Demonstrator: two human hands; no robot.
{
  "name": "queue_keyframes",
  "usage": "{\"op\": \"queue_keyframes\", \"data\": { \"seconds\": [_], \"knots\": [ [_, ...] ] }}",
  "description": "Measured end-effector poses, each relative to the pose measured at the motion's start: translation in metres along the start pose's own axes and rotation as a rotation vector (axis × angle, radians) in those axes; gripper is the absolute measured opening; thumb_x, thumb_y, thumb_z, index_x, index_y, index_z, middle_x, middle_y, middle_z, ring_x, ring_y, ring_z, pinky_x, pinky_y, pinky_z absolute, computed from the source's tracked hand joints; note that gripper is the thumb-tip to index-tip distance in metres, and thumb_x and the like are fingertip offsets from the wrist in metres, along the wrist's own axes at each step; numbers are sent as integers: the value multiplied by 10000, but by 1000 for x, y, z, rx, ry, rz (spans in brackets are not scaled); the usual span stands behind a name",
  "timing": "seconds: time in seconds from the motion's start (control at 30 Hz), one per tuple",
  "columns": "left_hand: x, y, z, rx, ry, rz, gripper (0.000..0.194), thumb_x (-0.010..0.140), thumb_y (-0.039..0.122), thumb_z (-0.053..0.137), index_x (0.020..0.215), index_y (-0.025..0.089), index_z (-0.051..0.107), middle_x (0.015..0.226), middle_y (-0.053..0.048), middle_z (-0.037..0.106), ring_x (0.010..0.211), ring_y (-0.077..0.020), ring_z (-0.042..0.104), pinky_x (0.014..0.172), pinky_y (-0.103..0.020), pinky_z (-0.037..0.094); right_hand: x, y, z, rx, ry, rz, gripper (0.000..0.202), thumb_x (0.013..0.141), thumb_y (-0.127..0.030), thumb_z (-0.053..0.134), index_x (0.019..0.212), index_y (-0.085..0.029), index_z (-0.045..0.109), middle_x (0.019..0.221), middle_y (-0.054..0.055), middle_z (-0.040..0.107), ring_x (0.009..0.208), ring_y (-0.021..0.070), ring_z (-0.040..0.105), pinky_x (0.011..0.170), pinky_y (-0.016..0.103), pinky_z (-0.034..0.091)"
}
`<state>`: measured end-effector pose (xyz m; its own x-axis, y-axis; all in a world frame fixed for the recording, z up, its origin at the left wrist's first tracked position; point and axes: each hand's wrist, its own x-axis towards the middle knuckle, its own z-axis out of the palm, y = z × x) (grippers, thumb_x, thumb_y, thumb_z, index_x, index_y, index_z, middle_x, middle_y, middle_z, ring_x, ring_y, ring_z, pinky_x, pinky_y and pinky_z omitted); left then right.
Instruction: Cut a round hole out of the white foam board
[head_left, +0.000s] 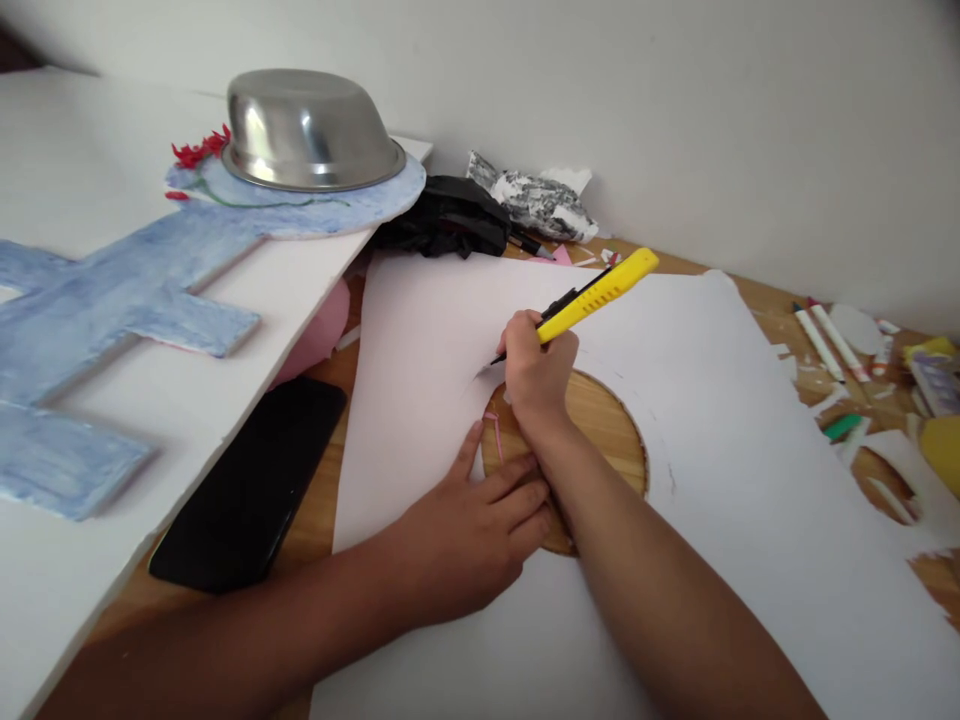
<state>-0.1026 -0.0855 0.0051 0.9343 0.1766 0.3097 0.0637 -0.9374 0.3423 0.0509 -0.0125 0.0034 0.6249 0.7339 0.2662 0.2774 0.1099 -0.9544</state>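
Note:
A large white sheet (pixel 420 330) lies on the wooden table, with a round hole in its middle through which the wood shows. My right hand (pixel 541 375) is closed around a yellow utility knife (pixel 604 295); its dark tip points down to the left at the sheet, just beyond the hole's upper left rim. My left hand (pixel 480 530) lies flat with fingers stretched out, across the hole's left rim and under my right forearm. Near its fingertips a thin pink strip (pixel 498 435) shows inside the hole. Faint pencil-like marks run on the sheet around the hole.
On the left, a white board (pixel 247 375) carries a blue-painted cutout (pixel 97 310) and an upturned steel bowl (pixel 311 130). Below its edge lies a black phone-like slab (pixel 251 485). A black plastic bag (pixel 450 215) sits behind; markers (pixel 819 342) and paper scraps lie right.

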Motion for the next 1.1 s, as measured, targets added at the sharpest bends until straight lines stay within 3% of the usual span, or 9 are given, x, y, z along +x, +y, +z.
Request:
{"op": "queue_keyframes", "data": {
  "seconds": [0.33,0.63,1.0,1.1],
  "knots": [
    [2,1,-1,-5,6,5,314,940,145,483,1227,110,605,1312,-89,628,1390,-266,435,1234,-645,0,3,-1,-2,-84,-75,20,320,783,-169,517,513,-235,359,493,-56,330,512,108,401,488,249,341],
    [1,1,0,20,18,3,323,954,136,431,1221,117,612,1322,-88,625,1373,-277,439,1236,-647,35,0,-5,0,-274,-116,-12,346,785,-250,537,509,-233,331,465,-60,304,462,91,308,451,259,264],
    [-2,1,3,19,11,9,335,961,141,408,1230,107,604,1328,-98,613,1381,-285,425,1215,-678,-15,0,-4,-4,-105,-42,38,292,763,-223,481,471,-219,470,442,-36,426,480,120,469,474,246,381],
    [-2,1,3,21,18,9,331,961,147,416,1227,108,609,1316,-90,622,1372,-282,435,1219,-668,-19,0,-5,-4,-111,-86,45,290,749,-226,485,460,-213,496,438,-31,450,483,120,484,474,240,393]
  ]
}}
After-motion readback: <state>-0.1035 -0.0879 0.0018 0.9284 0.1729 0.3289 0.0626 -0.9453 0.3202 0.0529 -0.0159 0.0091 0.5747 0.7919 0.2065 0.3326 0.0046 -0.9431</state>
